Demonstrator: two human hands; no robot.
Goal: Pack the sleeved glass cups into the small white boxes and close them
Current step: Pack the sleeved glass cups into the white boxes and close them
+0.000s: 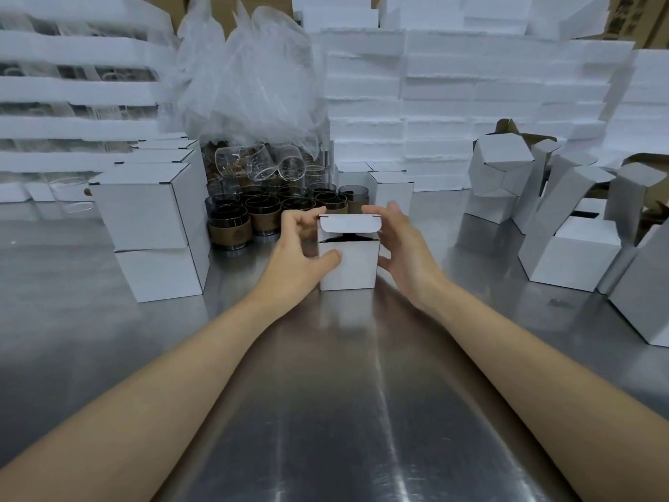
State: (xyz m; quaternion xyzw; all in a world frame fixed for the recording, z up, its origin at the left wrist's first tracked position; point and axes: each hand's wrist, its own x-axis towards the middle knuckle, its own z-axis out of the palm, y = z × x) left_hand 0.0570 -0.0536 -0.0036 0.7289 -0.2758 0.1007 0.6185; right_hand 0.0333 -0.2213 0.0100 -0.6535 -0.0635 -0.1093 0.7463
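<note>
Two bare hands at one small white box [349, 266], upright on the steel counter [325, 393] mid-frame. Left hand [300, 248] gripping the box's left side: thumb pressed on the front face, fingers [307, 219] curled over the top left edge. Right hand [402, 244] laid against the right wall, fingers [383, 211] nearly straight, forefinger tip touching the lid flap [349, 223] at its rear corner. Lid flap folded forward but not tucked in, a dark gap beneath; contents impossible to make out. Just behind, a cluster of brown-sleeved glass cups [231, 226] standing upright, with clear glass cups [260, 163] heaped above. Left of these, stacked closed boxes [144, 211]; well to the right, open boxes [575, 255] with flaps raised. Farther back, foam blocks [470, 103] and piled plastic bags [249, 74].
</note>
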